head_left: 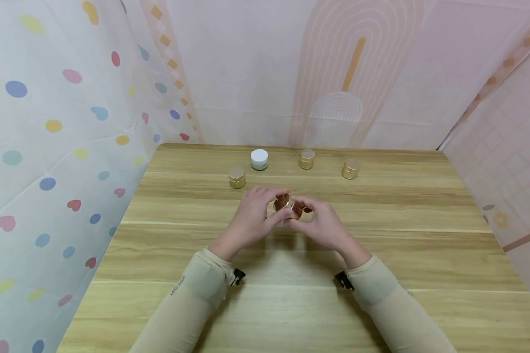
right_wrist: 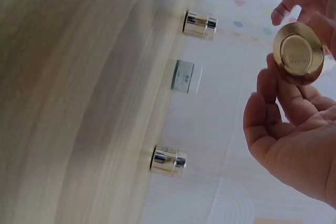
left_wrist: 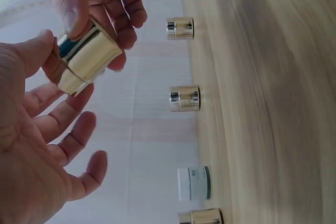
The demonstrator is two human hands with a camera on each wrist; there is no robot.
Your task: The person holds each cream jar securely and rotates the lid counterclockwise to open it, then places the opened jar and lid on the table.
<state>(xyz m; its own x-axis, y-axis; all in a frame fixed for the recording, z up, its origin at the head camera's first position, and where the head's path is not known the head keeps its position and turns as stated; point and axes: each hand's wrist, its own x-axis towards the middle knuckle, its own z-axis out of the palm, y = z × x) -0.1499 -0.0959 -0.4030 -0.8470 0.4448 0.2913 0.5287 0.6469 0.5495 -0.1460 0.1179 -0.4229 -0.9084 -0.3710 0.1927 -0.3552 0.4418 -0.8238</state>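
Above the middle of the table, a small shiny gold jar (head_left: 293, 208) is held tilted between both hands. My left hand (head_left: 252, 213) grips one end with thumb and fingers. On the other end, my right hand (head_left: 321, 223) pinches it between thumb and fingers. In the left wrist view the jar's gold side (left_wrist: 94, 56) shows, with a seam around it. Its round base (right_wrist: 298, 54), bearing small raised marks too faint to read, faces the right wrist camera. Whether the lid is loose I cannot tell.
Along the back of the wooden table (head_left: 291, 304) stand a gold jar (head_left: 237, 178), a white-lidded jar (head_left: 259, 160), another gold jar (head_left: 306, 159) and a further gold jar (head_left: 351, 169). Patterned cloth (head_left: 247, 73) hangs behind the table and at both sides.
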